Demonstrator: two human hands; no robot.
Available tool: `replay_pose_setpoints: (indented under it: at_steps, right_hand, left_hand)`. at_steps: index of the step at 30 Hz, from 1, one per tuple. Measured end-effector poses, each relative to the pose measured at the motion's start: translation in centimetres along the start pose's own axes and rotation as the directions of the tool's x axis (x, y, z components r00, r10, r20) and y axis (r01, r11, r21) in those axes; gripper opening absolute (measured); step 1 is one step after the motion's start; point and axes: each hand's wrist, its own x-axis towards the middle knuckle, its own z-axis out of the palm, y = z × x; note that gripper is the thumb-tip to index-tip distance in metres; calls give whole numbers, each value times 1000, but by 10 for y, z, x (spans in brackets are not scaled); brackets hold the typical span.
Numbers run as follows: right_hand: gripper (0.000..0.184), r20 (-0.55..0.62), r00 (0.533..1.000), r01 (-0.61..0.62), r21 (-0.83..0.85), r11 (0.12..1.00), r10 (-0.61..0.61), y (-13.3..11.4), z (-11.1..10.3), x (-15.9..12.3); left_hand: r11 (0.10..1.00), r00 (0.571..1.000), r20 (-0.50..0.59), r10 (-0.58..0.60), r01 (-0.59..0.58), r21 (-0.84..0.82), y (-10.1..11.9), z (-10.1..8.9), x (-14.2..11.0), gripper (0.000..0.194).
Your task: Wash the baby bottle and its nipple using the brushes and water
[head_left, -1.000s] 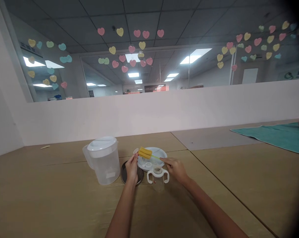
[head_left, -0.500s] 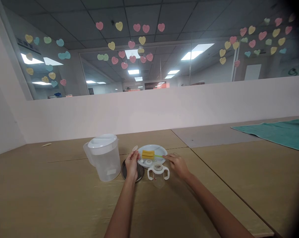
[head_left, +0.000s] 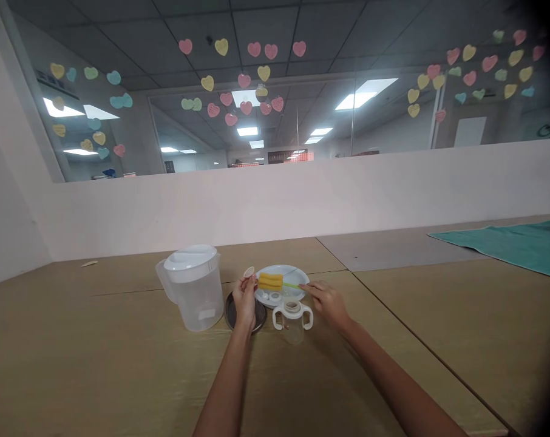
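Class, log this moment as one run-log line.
left hand: holds small teat | right hand: holds sponge brush over plate

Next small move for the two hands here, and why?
Probably bring the yellow sponge brush onto the small pale teat-like piece. The right hand holds the brush by its thin green handle, the sponge lies level above the white plate, and the left hand pinches the piece just beside the sponge tip.
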Motion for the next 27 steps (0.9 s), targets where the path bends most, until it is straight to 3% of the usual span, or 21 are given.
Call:
replay_pose_setpoints:
  at_steps: [3,6,9,12,20,27]
  right_hand:
    - [52,46,999,11,-78,997,-8,1,-1,0]
    - [52,11,998,-59,-107,992,61,1,-2,1]
    - [48,-7,990,-140,-118,983,140,2,-2,1]
    - [47,-1,985,-170,-126,977,171,3,-2,0]
    - [46,-13,979,-205,-122,971,205,4,-2,-2]
    - [46,15,975,-220,-125,967,224,2,-2,-2]
  left_hand:
    - [990,981,-136,138,-131,60,0,-6,7,35]
    - [957,929,-261,261,-214,196,0,-17,15,36]
    - [886,899,-305,313,-160,435,0,-29,21,35]
    - [785,914,-261,310,-92,612,-1,-39,23,31]
    - [544,972,5,234,-135,828,-1,-52,21,8]
    - [380,989,48,143,-100,920,-8,-58,18,26]
